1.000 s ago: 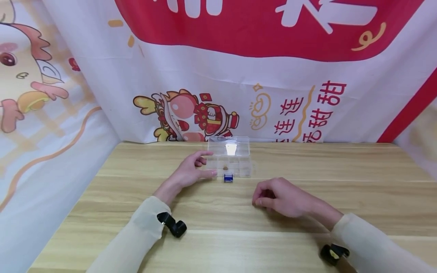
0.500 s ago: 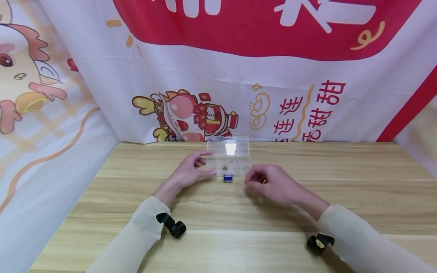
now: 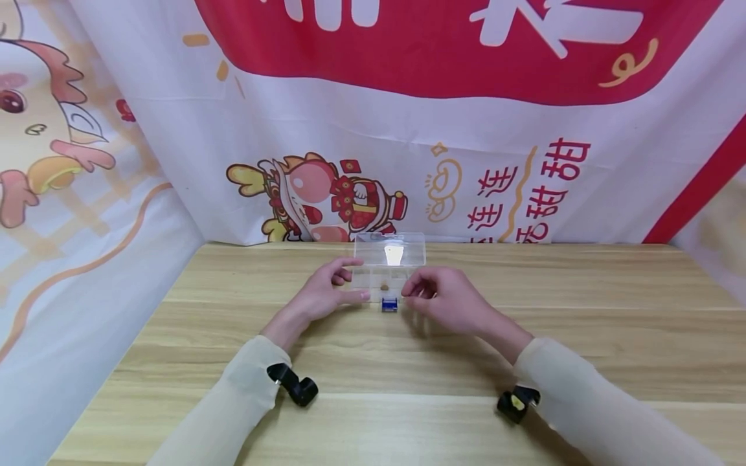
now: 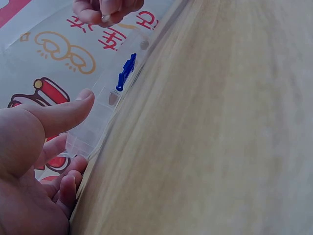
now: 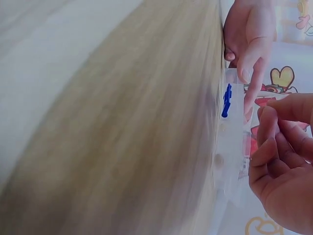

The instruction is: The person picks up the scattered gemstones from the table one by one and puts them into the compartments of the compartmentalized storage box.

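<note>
A clear plastic compartment box (image 3: 361, 278) stands at the back of the table, its transparent lid (image 3: 373, 249) raised. A blue latch (image 3: 389, 305) sits on the box's front side. My left hand (image 3: 322, 291) holds the box's left end, thumb at the front and fingers behind. Above the right front part of the box is my right hand (image 3: 445, 298). Its thumb and fingertips pinch a tiny pale piece (image 4: 105, 18), mostly hidden by the fingers. One compartment contains a small brown piece (image 3: 384, 287); another greyish piece (image 4: 144, 45) shows farther along the box.
A printed white and red cloth (image 3: 326, 110) hangs close behind the table and the box. A second cloth (image 3: 87, 259) hangs along the left side. The wooden tabletop (image 3: 373, 362) stretches toward me in front of the box.
My right hand has risen from the tabletop at the right and moved left and away from me to the box, fingertips still together. The left hand and the box have stayed put.
</note>
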`<state>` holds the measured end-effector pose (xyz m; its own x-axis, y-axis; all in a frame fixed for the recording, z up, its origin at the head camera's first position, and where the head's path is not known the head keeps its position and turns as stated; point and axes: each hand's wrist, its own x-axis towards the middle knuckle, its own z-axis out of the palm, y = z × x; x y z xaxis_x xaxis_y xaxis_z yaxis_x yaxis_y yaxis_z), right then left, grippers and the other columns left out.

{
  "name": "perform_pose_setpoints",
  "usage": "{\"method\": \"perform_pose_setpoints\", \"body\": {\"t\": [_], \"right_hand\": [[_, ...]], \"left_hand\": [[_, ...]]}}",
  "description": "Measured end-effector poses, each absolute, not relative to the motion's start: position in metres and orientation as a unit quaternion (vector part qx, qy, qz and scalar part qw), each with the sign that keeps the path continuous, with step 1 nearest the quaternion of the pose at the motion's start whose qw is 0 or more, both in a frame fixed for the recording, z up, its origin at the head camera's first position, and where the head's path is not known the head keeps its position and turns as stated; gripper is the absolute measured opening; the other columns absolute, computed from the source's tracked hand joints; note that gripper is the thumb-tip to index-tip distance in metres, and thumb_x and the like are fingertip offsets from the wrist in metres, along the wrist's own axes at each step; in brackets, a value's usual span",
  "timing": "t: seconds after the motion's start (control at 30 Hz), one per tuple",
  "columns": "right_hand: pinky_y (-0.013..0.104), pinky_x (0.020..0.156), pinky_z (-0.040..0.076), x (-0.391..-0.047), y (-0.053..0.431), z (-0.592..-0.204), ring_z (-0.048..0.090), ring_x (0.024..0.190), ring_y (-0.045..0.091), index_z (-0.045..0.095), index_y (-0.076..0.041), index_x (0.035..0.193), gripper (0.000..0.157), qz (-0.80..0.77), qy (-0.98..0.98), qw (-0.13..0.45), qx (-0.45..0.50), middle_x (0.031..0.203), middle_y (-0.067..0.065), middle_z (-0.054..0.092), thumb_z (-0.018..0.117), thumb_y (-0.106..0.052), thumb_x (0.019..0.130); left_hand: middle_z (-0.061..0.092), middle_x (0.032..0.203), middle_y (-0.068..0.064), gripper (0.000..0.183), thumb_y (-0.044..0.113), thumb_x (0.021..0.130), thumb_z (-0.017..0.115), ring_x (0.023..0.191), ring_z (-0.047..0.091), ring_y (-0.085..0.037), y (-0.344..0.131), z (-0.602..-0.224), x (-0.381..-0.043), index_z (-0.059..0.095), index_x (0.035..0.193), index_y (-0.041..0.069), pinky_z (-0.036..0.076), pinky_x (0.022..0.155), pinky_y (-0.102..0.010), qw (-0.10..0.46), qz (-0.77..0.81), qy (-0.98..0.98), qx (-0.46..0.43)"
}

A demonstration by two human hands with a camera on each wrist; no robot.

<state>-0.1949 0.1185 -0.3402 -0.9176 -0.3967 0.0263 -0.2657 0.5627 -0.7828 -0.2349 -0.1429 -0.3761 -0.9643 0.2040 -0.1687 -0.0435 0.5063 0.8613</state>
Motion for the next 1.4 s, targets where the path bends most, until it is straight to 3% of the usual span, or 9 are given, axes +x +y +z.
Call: {"method": "perform_pose_setpoints", "body": {"t": [0.73, 1.4], "right_hand": [[0.03, 0.076, 0.054, -0.217, 0.08, -0.338, 0.065, 0.088, 0.018, 0.081, -0.011, 0.108, 0.012, -0.439, 0.883, 0.063, -0.154, 0.1, 0.002, 0.075, 0.077, -0.014, 0.097], [0.029, 0.073, 0.057, -0.231, 0.052, -0.345, 0.065, 0.087, 0.021, 0.078, -0.01, 0.112, 0.013, -0.474, 0.866, 0.068, -0.143, 0.105, 0.003, 0.073, 0.073, -0.016, 0.101]], "left_hand": [[0.057, 0.134, -0.007, 0.072, 0.033, 0.089, 0.088, 0.122, 0.047, -0.027, -0.146, -0.379, -0.238, 0.055, 0.152, 0.029, 0.04, 0.108, -0.045, 0.129, 0.489, 0.862, 0.051], [0.056, 0.133, -0.011, 0.071, 0.03, 0.088, 0.088, 0.12, 0.048, -0.028, -0.148, -0.379, -0.239, 0.055, 0.151, 0.025, 0.04, 0.105, -0.045, 0.127, 0.495, 0.857, 0.066]]}}
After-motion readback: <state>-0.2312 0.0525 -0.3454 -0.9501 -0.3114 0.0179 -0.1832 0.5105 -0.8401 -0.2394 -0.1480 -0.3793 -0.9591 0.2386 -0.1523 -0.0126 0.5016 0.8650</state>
